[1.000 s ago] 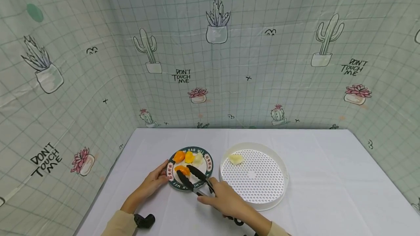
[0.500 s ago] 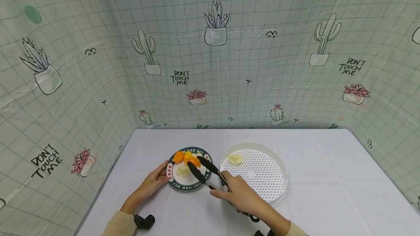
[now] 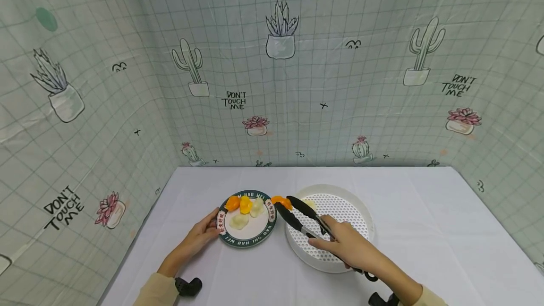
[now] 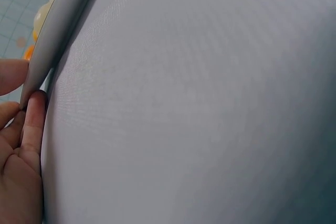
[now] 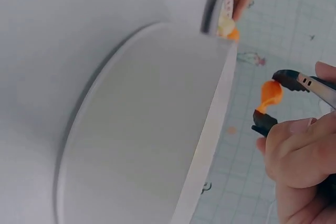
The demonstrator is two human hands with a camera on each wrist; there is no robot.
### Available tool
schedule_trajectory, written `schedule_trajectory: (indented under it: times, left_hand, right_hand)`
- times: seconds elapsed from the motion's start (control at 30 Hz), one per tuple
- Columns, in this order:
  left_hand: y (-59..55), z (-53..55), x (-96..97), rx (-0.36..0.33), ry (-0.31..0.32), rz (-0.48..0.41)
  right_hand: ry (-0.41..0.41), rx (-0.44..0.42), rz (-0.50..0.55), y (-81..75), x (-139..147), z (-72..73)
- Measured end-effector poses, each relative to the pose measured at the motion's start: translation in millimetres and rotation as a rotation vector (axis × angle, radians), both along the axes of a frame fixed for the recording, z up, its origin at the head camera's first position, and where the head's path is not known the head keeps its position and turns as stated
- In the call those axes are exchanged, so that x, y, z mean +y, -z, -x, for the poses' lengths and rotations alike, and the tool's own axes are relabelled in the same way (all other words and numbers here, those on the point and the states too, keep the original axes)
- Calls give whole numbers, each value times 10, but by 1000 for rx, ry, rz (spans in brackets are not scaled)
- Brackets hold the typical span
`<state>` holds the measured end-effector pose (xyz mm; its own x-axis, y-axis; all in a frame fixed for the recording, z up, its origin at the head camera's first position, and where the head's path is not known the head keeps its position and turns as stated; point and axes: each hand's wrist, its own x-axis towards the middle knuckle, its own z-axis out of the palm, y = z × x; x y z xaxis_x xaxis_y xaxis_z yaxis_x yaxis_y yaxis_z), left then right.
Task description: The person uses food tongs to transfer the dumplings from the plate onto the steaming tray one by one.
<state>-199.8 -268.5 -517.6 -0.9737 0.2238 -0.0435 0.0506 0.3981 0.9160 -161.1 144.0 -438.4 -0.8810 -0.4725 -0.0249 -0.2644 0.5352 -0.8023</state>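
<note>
Four pieces (image 3: 245, 205) on the plate (image 3: 257, 228), all countable from head view only. My left hand (image 3: 198, 237) pinches its rim; left-wrist view gives thumb above, finger beneath. My right hand (image 3: 346, 244) grips tongs (image 3: 293, 221), an orange piece (image 5: 271, 93) between their tips: head view sets it between plate and white tray (image 3: 320, 264), right-wrist view shows it held up, clear.
</note>
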Motion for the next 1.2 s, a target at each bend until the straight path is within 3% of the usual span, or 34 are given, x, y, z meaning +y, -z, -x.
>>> schedule_trajectory:
  times: [0.4, 0.7, 1.2]
  left_hand:
    - [-17, 2, 11, 13, 11, 2]
    - [-23, -10, 17, 21, 14, -7]
    - [-63, -2, 31, 8, 12, -8]
  right_hand:
    - [-17, 18, -86, 94, 341, 132]
    - [-65, 12, -105, 158, 447, 199]
    - [-123, -45, -149, 141, 562, 298]
